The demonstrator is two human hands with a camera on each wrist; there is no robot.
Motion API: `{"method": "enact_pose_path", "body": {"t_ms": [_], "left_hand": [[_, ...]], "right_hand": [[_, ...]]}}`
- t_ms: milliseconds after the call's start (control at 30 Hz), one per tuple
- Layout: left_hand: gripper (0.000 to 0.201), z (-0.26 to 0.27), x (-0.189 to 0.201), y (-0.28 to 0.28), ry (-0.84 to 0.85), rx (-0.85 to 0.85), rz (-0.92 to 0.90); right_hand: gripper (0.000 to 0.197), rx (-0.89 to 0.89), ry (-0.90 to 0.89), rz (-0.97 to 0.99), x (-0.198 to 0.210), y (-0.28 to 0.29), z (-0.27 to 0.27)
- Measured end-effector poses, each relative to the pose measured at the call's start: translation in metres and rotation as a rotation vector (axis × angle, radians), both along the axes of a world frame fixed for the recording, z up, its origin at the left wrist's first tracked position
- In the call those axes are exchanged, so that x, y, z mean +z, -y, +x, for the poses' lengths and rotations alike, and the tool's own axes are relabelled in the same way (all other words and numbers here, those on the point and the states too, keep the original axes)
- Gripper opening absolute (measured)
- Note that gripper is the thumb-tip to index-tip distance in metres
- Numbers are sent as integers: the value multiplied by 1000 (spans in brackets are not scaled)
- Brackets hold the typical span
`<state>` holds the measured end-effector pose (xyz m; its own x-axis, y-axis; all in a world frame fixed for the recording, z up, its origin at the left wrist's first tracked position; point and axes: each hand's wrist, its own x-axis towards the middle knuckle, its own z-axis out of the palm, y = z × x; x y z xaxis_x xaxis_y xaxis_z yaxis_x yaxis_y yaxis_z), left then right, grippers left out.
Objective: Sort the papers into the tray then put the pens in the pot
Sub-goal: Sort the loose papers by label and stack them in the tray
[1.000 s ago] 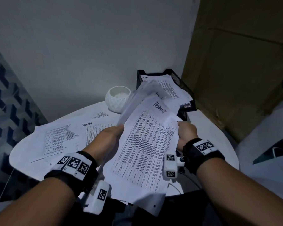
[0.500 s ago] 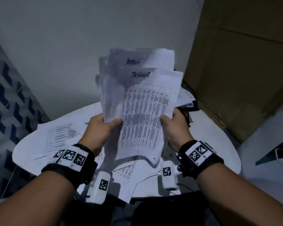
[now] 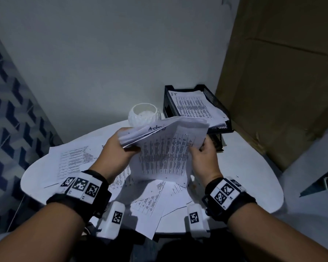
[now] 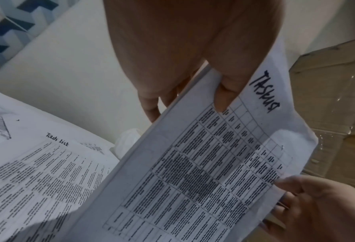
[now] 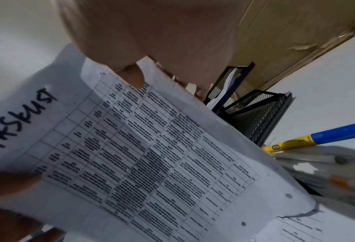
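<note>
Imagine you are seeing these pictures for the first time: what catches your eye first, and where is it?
First, the sheaf of papers held up mid-scene, the left hand gripping one edge and the right hand the other. Behind it, at the table's far right, stands the black mesh tray with papers in it, a white pot to its left. More sheets lie scattered on the table.

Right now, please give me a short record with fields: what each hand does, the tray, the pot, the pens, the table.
left hand: grips left edge of the held papers
right hand: holds their right edge
held papers: several sheets, above the table
tray: black mesh, sheet marked "IT" on top
pot: white, no pens visible inside
pens: on table near the tray
table: white, loose sheets remain
</note>
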<state>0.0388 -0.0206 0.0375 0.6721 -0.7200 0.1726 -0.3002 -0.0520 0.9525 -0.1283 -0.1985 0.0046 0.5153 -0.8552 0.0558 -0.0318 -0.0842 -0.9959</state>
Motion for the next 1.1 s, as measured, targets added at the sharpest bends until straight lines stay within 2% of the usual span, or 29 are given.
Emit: {"method": "enact_pose_path", "body": {"t_ms": [100, 200, 333, 400, 433, 533, 633, 700, 767, 833, 867, 933, 1000, 1033, 1100], "left_hand": [[58, 0, -2, 1, 36, 14, 12], [47, 2, -6, 2, -41, 88, -13], [26, 4, -11, 2, 90, 100, 150], [11, 7, -12, 3, 34, 180, 147], [8, 8, -11, 3, -8, 210, 124], [5, 13, -4, 5, -157, 310, 27], [2, 23, 3, 3, -291, 397, -86], [9, 27, 6, 1, -354, 419, -134], [7, 28, 9, 0, -381, 462, -168], [4, 28, 11, 0, -389, 507, -173], [7, 28, 11, 0, -396, 518, -167], [14, 28, 10, -1, -397, 507, -141], [13, 27, 10, -1, -389, 461, -101], [11, 23, 11, 0, -389, 411, -74], [12, 16, 14, 0, -413, 282, -23]], "right_hand": [[35, 41, 5, -12, 3, -3, 0], [37, 56, 19, -9, 6, -2, 1], [32, 61, -72, -9, 1, 2, 3], [35, 47, -121, 38, -4, 3, 4], [42, 31, -146, 74, -5, 4, 3], [70, -32, -228, 176, -12, 9, -2], [79, -57, -214, 403, -22, 13, -5], [73, -49, -186, 584, -34, 14, -3], [58, 14, -129, 715, -42, 12, 1], [33, 63, -124, 758, -45, 8, 3], [30, 78, -115, 771, -47, 6, 4], [38, 81, -96, 808, -51, 2, 6], [56, 41, -99, 849, -53, 1, 9], [54, 15, -84, 859, -50, 1, 8], [35, -18, -76, 862, -38, 9, 6]]}}
